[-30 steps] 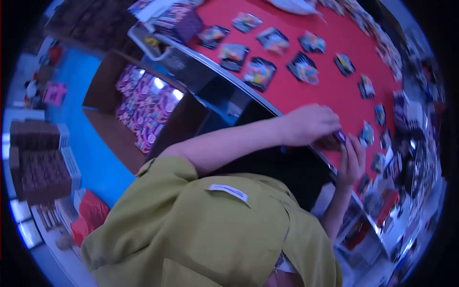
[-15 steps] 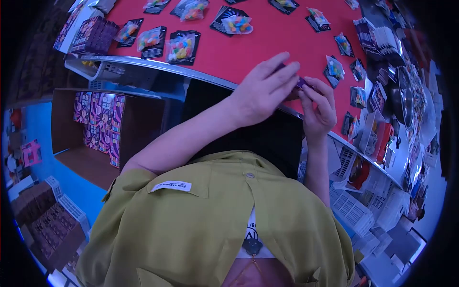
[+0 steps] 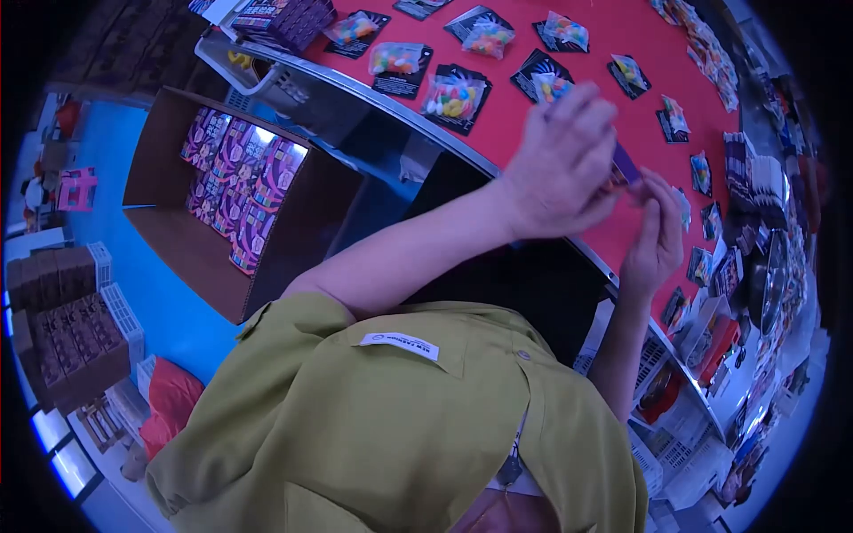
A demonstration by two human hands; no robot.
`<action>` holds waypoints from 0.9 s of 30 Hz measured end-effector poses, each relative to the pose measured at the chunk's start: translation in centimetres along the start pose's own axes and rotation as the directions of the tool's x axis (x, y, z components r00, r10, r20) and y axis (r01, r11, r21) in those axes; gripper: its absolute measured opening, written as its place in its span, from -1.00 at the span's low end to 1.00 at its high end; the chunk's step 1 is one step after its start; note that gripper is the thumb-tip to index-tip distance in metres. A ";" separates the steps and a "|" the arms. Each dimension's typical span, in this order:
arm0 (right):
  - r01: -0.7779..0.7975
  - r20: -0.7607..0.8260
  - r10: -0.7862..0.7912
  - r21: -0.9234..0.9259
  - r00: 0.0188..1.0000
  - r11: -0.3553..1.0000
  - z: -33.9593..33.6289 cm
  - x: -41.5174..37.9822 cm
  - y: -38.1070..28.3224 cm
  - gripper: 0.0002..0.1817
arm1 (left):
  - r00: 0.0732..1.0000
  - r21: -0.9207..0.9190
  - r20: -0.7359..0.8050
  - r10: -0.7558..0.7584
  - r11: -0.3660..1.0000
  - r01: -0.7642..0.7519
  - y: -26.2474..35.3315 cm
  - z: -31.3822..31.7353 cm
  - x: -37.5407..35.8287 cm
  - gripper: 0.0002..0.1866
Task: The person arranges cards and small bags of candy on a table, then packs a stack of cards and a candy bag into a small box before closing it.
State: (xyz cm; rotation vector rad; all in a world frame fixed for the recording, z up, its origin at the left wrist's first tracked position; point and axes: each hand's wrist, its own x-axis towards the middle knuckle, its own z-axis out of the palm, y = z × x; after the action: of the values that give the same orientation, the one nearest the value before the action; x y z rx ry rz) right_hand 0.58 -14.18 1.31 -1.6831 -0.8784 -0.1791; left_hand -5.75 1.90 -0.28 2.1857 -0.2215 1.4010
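Observation:
A small purple box [image 3: 625, 165] spans the gap between my two hands above the red tabletop [image 3: 498, 160]. My left hand [image 3: 564, 169] is curled around its left part, the back of the hand hiding much of it. My right hand [image 3: 655, 231] has thumb and fingertips pinched at the box's right end. Just beyond my left hand lies a clear bag of coloured candies [image 3: 551, 86] on black cards. Similar bags on cards lie along the table, including a candy bag [image 3: 453, 96] near the metal edge.
An open cardboard carton [image 3: 191, 235] holding purple printed boxes [image 3: 240, 182] stands left, below table height. Stacked dark boxes [image 3: 284, 22] sit at the table's far left. White packets [image 3: 764, 182], a metal bowl [image 3: 769, 280] and a red-and-clear bin [image 3: 715, 342] are on the right.
The view has turned, shifting the scene. My hands are slightly farther apart, and more of the purple box shows between them.

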 end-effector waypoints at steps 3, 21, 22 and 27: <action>0.070 0.393 0.006 -0.179 0.919 0.981 4.9 3.3 -0.5 -0.77 | 0.987 0.152 -0.156 0.026 0.988 -0.002 -4.6 -5.5 1.3 -0.35; 0.615 0.742 -0.129 -0.430 0.658 0.661 12.0 4.0 2.5 -0.67 | 0.868 0.103 -0.229 -0.442 0.875 0.473 -9.4 -17.1 -4.1 -0.42; 0.615 0.739 -0.132 -0.432 0.661 0.660 11.6 3.9 2.7 -0.66 | 0.865 0.101 -0.232 -0.446 0.873 0.477 -9.5 -17.0 -4.3 -0.42; 0.645 0.748 -0.235 -0.317 0.621 0.696 13.7 4.1 3.5 -0.66 | 0.858 0.095 -0.214 -0.466 0.865 0.493 -9.0 -17.0 -5.1 -0.42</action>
State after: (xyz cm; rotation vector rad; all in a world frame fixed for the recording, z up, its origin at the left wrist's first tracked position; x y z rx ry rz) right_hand 1.28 -0.32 -3.53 -2.0668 -1.9925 -0.2100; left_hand -17.89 17.49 -2.34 2.0110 0.4851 1.3403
